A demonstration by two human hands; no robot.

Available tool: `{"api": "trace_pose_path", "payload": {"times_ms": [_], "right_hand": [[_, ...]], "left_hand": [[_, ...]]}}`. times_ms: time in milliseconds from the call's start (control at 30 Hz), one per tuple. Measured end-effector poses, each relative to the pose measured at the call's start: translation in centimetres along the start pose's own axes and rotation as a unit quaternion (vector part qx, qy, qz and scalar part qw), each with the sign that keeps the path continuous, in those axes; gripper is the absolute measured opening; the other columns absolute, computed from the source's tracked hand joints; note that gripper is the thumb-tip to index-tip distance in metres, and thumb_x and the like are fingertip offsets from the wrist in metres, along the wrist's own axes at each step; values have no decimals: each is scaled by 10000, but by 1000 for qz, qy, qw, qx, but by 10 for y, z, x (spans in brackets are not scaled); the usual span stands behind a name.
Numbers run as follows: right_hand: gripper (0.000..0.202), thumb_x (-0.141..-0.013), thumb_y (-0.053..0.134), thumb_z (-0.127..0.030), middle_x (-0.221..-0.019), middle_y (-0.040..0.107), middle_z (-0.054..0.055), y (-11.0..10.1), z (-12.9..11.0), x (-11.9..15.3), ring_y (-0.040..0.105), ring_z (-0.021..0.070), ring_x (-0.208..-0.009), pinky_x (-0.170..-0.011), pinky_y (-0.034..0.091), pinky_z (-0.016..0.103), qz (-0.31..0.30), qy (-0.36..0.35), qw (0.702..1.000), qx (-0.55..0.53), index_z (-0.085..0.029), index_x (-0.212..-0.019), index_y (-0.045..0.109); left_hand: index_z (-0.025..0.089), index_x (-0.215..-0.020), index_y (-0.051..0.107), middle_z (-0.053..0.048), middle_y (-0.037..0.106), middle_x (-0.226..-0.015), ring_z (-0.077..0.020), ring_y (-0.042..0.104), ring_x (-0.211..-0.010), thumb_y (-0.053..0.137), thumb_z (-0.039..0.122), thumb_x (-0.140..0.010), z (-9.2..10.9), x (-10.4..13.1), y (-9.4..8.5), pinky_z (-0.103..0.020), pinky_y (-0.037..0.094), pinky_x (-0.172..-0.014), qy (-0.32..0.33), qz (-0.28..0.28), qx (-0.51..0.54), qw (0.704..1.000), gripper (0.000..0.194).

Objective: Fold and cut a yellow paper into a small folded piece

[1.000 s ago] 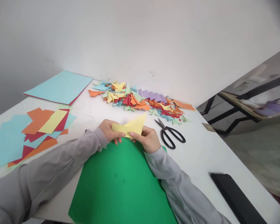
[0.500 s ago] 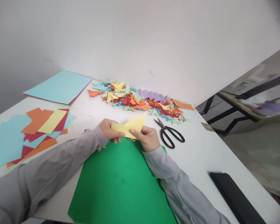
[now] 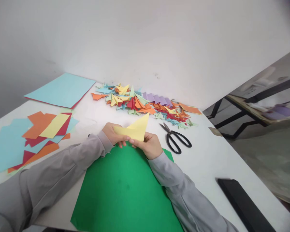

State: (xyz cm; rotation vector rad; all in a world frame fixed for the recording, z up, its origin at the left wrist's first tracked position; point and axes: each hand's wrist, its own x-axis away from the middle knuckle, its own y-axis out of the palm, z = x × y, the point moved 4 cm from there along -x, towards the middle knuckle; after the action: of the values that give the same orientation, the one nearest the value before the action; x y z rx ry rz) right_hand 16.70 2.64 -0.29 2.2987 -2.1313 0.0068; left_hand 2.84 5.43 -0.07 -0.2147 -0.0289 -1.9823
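Bordering wall (image 3: 145, 38) (scuffed): white table (image 3: 205, 161).

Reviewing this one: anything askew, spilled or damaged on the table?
Nothing looks spilled, and the held yellow paper shows no visible tear. The loose coloured pieces on the left lie askew, overlapping at mixed angles, unlike the neatly stacked sheets behind them.

The underside of the yellow paper (image 3: 136, 130) is hidden.
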Motion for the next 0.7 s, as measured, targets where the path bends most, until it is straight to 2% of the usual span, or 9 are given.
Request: {"api": "trace_pose_path", "payload": {"times_ms": [133,500,700], "right_hand": [[251,-470,772,-317,-452,613,1,2,2,1,504,82,-367,-381,409,204,-3,36,999,0,-119,-558,646],[251,-478,770,-323,-512,657,26,0,9,-2,559,95,-384,-380,450,198,14,85,995,-58,-120,-572,658],[232,-476,774,-303,-462,635,20,-1,4,0,522,76,-340,-352,427,182,60,64,995,-42,-120,-505,634]], "left_hand": [[99,-561,544,16,560,-395,-83,499,-306,674,191,-573,1,1,0,-173,365,-298,10,9,-1,1000,160],[96,-540,553,18,555,-380,-84,490,-300,709,197,-536,1,0,-2,-186,399,-307,36,40,34,998,186],[93,-537,558,13,560,-383,-87,495,-305,728,204,-516,1,-2,-4,-191,410,-317,20,55,48,997,204]]}}
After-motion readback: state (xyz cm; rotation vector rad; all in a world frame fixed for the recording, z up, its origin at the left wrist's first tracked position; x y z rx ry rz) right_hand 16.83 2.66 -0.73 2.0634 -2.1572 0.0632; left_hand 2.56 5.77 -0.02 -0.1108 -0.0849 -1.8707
